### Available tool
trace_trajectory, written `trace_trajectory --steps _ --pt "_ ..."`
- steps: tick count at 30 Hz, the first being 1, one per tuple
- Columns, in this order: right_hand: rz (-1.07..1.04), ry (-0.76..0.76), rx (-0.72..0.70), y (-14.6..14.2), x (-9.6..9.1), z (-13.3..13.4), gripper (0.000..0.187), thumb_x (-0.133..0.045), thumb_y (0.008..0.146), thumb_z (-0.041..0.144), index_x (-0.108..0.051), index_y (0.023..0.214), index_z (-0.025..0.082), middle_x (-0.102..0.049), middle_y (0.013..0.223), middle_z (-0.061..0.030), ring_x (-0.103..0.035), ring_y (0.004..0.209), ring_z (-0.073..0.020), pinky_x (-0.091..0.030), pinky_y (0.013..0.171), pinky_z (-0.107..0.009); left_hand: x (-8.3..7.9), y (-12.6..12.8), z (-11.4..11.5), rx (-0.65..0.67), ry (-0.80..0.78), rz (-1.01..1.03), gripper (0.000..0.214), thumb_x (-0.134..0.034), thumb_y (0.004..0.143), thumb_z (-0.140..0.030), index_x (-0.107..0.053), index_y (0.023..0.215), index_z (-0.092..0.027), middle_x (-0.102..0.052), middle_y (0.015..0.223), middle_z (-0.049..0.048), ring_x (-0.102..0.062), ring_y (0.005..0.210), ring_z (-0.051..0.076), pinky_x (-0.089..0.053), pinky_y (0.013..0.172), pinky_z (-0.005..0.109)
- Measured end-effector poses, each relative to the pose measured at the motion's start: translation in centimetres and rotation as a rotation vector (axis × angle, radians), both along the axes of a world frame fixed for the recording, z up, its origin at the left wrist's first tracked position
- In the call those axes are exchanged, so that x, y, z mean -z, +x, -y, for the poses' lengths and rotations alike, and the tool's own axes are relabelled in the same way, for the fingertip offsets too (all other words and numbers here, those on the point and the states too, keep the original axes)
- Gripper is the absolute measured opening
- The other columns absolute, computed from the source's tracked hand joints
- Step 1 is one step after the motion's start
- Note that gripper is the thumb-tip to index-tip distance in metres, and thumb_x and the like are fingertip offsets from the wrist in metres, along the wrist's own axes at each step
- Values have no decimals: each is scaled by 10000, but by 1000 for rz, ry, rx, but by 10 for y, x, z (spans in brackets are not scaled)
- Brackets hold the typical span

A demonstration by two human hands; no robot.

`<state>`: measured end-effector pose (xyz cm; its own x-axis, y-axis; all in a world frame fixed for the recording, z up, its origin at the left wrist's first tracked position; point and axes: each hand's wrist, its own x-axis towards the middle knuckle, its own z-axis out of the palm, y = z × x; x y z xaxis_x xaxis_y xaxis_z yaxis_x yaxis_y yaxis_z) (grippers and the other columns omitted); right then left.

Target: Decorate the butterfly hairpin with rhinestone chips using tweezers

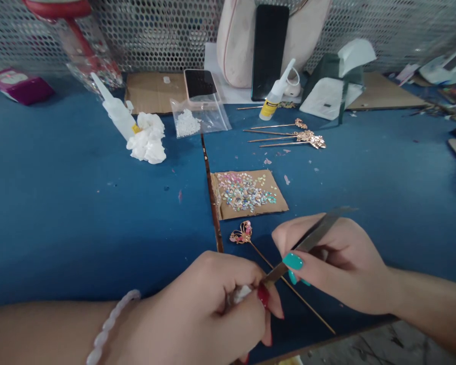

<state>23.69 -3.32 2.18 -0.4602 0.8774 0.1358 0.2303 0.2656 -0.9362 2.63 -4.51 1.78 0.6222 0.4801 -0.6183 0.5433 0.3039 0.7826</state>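
Note:
My right hand (334, 263) pinches metal tweezers (307, 243) whose tips point left into my left hand. My left hand (213, 309) is curled shut around a small white wad (243, 293), pressed between thumb and fingers at the tweezer tips. A butterfly hairpin (242, 234) on a long gold stick lies on the blue table (79, 203) under both hands. Just beyond it a cardboard square (277, 205) carries a heap of iridescent shell chips (243, 192).
Several gold hairpins (289, 136) lie further back. Two glue bottles (116, 109) (275, 94), crumpled white tissue (148, 139), a bag of white beads (192, 121), two phones (269, 50) and a tissue pack (330, 86) stand before a mesh wall. The table edge runs at the lower right.

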Motion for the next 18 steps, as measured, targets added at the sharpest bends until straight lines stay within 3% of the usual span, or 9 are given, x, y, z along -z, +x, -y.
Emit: trace_trajectory --steps 10,18 --pt "13 32 1 0 4 2 402 -583 873 305 -454 525 153 -401 477 53 -353 433 -39 -261 410 -176 -1 2 -4 46 -7 -48 223 -417 889 -319 -629 875 -251 -691 794 -36 -654 683 118 -497 659 182" --pt "54 45 -2 1 0 3 437 -559 892 344 -410 521 168 -359 481 54 -329 429 -52 -248 405 -200 3 2 -2 -7 -31 -9 204 -429 874 -319 -624 893 -261 -687 803 -34 -644 656 116 -508 633 184"
